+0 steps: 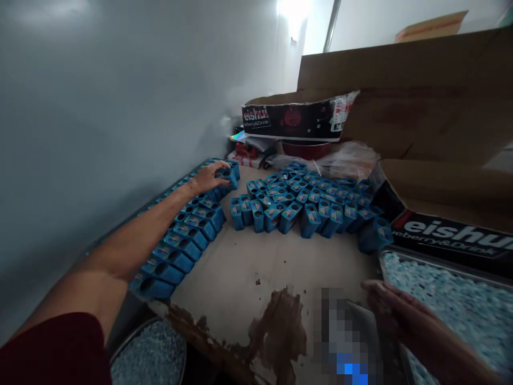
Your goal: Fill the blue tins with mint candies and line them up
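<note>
My left hand (210, 177) reaches to the far end of the rows at the left, its thumb and fingers closed around a small blue box (228, 176). Under my forearm, similar blue boxes (182, 247) stand packed side by side, with dark round openings and printed labels on their tops. My right hand (395, 307) is at the lower right, beside a tray (382, 262) of pale blue pieces. Its fingers look pressed together; anything in them is hidden. A looser cluster of blue boxes (292, 208) stands mid-table, some tilted.
The worn tabletop (248, 267) has a peeled brown patch at its front. Below its edge is a round container (184, 353) of pale blue pieces. Black printed cartons (300, 122) stand behind, with clear plastic (340, 160) beneath. A wall (120, 91) bounds the left.
</note>
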A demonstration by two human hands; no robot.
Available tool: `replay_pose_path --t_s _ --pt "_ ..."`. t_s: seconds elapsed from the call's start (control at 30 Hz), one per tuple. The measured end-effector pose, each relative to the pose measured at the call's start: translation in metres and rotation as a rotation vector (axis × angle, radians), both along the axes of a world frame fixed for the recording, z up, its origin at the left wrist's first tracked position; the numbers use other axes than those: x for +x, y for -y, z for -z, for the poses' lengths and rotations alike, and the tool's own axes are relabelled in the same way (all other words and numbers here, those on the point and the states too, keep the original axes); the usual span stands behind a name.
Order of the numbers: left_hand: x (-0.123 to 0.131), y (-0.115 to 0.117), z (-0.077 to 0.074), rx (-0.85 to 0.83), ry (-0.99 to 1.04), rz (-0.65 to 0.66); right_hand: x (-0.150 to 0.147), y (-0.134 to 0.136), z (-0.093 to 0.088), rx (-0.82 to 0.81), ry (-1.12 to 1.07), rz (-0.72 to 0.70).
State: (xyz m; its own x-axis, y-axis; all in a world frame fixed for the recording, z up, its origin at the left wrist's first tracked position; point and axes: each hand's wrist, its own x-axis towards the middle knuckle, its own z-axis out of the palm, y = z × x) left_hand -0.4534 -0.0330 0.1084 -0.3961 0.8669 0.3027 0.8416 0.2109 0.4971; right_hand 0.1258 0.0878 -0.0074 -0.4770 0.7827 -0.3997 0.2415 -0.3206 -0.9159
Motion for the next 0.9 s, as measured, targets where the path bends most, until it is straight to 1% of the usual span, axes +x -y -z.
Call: replay_pose_path --t_s 0.03,0.1,0.17,0.23,0.3,0.33,0.4,0.47,0.53,0.63,0.7,0.73,0.8,0.87,0.9 --pt "-0.006 0.000 0.009 -0.040 0.008 0.028 -0.008 0.004 -0.003 -0.048 0.005 -0.013" --pt "-0.013 0.006 0.025 -0.133 0.025 0.086 -0.026 0.012 -0.013 -0.100 0.012 -0.086" --pt "-0.019 0.017 0.035 -0.233 0.038 0.131 -0.047 0.017 -0.023 -0.074 0.019 -0.197" --pt "-0.025 0.028 0.041 -0.320 0.038 0.157 -0.071 0.022 -0.031 -0.044 0.004 -0.311" --pt "-0.028 0.037 0.043 -0.375 0.020 0.162 -0.092 0.027 -0.037 -0.029 -0.029 -0.414" --pt "-0.027 0.039 0.044 -0.390 0.003 0.160 -0.100 0.029 -0.039 -0.026 -0.047 -0.453" --pt "-0.018 0.042 0.045 -0.389 -0.047 0.139 -0.109 0.032 -0.041 -0.023 -0.067 -0.481" --pt "-0.002 0.043 0.048 -0.360 -0.115 0.103 -0.107 0.035 -0.040 -0.024 -0.066 -0.457" --pt "0.019 0.041 0.055 -0.338 -0.185 0.064 -0.097 0.036 -0.037 -0.030 -0.056 -0.400" --pt "0.051 0.030 0.066 -0.363 -0.281 0.005 -0.076 0.038 -0.029 -0.057 -0.027 -0.323" --pt "0.068 0.020 0.070 -0.401 -0.337 -0.041 -0.063 0.039 -0.024 -0.080 -0.014 -0.299" --pt "0.076 0.016 0.069 -0.421 -0.360 -0.060 -0.057 0.040 -0.023 -0.091 -0.019 -0.297" --pt "0.093 0.013 0.064 -0.453 -0.397 -0.084 -0.045 0.042 -0.023 -0.112 -0.058 -0.302" --pt "0.109 0.020 0.054 -0.456 -0.429 -0.083 -0.034 0.045 -0.027 -0.138 -0.112 -0.286" --pt "0.116 0.026 0.048 -0.438 -0.448 -0.080 -0.027 0.045 -0.029 -0.154 -0.141 -0.247"
